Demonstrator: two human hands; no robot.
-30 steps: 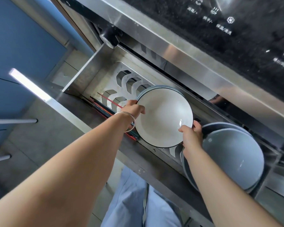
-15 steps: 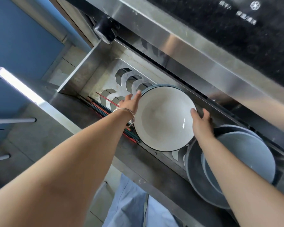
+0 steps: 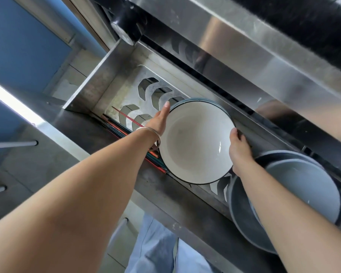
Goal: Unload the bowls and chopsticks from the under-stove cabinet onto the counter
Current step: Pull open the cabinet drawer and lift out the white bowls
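Two hands — left [image 3: 160, 120] flat-fingered, right [image 3: 238, 146] curled on the rim — brace the bowl [image 3: 196, 141] from opposite sides to lift it level.

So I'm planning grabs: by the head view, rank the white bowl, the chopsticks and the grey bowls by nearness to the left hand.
1. white bowl: touching left hand.
2. chopsticks: beneath the wrist.
3. grey bowls: far right.

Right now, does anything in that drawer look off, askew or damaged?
Nothing looks broken or spilled. One red chopstick lies askew, angled across the rack slots, away from the bundle along the front wall. The white bowl looks intact between the left hand and right hand.
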